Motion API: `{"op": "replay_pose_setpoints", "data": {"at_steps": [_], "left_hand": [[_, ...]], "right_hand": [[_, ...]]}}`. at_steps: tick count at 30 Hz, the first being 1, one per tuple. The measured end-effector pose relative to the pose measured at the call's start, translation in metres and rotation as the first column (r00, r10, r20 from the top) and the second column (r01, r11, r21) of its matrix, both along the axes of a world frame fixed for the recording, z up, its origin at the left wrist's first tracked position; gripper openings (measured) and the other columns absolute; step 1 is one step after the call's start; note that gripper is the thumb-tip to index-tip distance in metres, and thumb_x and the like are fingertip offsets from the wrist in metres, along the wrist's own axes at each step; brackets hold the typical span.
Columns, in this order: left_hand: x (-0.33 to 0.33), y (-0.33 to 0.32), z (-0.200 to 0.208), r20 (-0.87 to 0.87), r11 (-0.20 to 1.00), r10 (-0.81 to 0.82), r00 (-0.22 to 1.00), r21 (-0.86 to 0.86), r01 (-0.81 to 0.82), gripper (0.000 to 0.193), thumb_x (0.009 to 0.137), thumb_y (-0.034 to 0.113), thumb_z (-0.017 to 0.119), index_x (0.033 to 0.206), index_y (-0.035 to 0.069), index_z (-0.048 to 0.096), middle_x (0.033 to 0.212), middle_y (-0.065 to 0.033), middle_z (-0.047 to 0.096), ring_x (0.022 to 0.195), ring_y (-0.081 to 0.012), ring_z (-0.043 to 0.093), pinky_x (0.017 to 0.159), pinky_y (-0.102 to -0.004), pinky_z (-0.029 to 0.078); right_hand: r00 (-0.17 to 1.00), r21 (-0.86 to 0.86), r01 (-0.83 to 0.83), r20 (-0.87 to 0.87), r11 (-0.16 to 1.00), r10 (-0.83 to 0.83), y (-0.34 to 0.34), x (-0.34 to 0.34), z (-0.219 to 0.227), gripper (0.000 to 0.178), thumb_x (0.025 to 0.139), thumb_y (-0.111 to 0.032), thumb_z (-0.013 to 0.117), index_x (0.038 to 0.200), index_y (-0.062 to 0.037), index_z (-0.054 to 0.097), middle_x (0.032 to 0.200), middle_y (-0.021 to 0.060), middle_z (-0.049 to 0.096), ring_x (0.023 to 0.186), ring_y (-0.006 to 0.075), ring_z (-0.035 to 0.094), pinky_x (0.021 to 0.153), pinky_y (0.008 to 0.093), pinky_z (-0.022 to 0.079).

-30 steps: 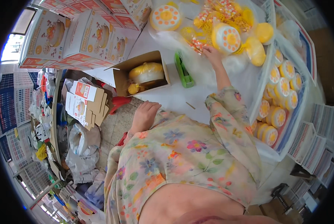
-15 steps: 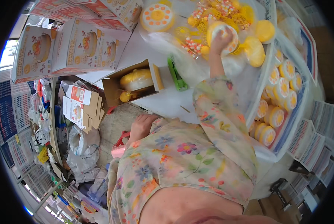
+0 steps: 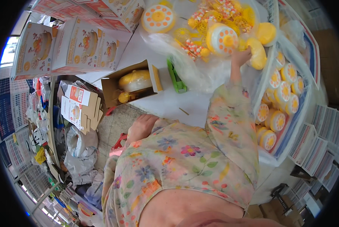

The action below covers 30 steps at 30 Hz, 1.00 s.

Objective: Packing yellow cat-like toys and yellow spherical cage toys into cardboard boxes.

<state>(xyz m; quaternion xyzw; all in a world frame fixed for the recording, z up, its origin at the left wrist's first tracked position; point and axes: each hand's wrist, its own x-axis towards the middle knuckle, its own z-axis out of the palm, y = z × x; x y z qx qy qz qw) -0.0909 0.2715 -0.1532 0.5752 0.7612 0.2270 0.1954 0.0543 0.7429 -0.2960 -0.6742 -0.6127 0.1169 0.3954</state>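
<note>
My right hand (image 3: pixel 240 57) is over the far right of the white table, its fingers closed at the near end of a rounded yellow plastic piece (image 3: pixel 257 55). That piece is tilted, and its exact kind I cannot make out. Just left of the hand lies a round white and yellow drum-like toy (image 3: pixel 224 39) with orange dots, touched by nothing of mine. Around it are yellow plastic parts and orange-and-white beads (image 3: pixel 195 47) on clear plastic. My left hand (image 3: pixel 141 126) rests flat against my flowered top by the near table edge, holding nothing.
An open carton (image 3: pixel 108 92) with a yellow and white toy inside stands left of a green stapler-like tool (image 3: pixel 176 77). Printed boxes (image 3: pixel 74 47) are stacked at the far left. A plastic-lined crate (image 3: pixel 279 159) at right holds several round toys. Flattened cartons (image 3: pixel 78 106) lie below left.
My right hand has left the dotted round toy and moved right and nearer, to the yellow piece, which has turned. The dotted toy has shifted slightly. My left hand stays at my side.
</note>
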Motion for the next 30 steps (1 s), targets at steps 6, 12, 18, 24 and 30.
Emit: {"op": "replay_pose_setpoints", "data": {"at_steps": [6,12,18,24,30], "left_hand": [[-0.001,-0.004,0.002,0.011,1.0,-0.027,1.0,0.012,0.027,0.016,0.074,0.006,0.061,0.09,0.007,0.063,0.082,-0.0077,0.063,0.079,-0.0279,0.06,0.07,-0.0375,0.048],[0.0,-0.004,0.0,-0.017,0.999,-0.031,0.999,-0.01,0.031,0.015,0.075,0.007,0.062,0.09,0.007,0.063,0.083,-0.0075,0.063,0.079,-0.0276,0.06,0.07,-0.0374,0.048],[0.003,-0.017,-0.004,0.001,0.995,0.015,1.0,-0.1,-0.015,0.022,0.074,0.01,0.058,0.096,0.008,0.061,0.09,-0.0081,0.062,0.087,-0.0275,0.06,0.077,-0.0371,0.047],[0.007,-0.027,-0.008,0.014,0.993,0.06,0.998,-0.099,-0.058,0.022,0.074,0.01,0.058,0.096,0.009,0.061,0.088,-0.0077,0.062,0.085,-0.0271,0.06,0.076,-0.0368,0.047],[0.005,-0.037,-0.016,0.0,0.989,0.089,0.996,-0.118,-0.088,0.023,0.075,0.012,0.058,0.097,0.01,0.061,0.087,-0.0072,0.062,0.086,-0.026,0.06,0.075,-0.0364,0.047]], "right_hand": [[0.947,0.498,-0.319,0.2,0.806,0.252,0.002,-0.013,0.102,0.03,0.081,0.001,0.051,0.111,-0.0013,0.055,0.105,0.0147,0.056,0.097,0.0295,0.052,0.087,0.0413,0.043],[0.446,-0.192,-0.778,-0.839,0.598,0.312,-0.022,-0.107,0.046,0.028,0.087,-0.022,0.051,0.102,-0.0005,0.06,0.096,0.0086,0.064,0.084,0.0219,0.062,0.073,0.033,0.048],[0.606,-0.449,-0.664,0.147,0.599,0.782,-0.015,-0.133,-0.025,0.032,0.08,-0.025,0.058,0.092,0.0037,0.062,0.098,0.0251,0.06,0.091,0.0395,0.059,0.077,0.0425,0.047],[0.741,-0.462,-0.499,0.211,0.733,0.638,-0.018,-0.138,-0.034,0.042,0.081,-0.03,0.056,0.109,0.0015,0.057,0.108,0.0242,0.059,0.103,0.0347,0.057,0.091,0.0441,0.041],[0.605,-0.746,-0.301,0.333,0.594,0.724,0.005,-0.145,-0.011,0.049,0.076,-0.04,0.065,0.11,-0.0055,0.061,0.117,0.0172,0.059,0.11,0.0326,0.055,0.098,0.0439,0.037]]}}
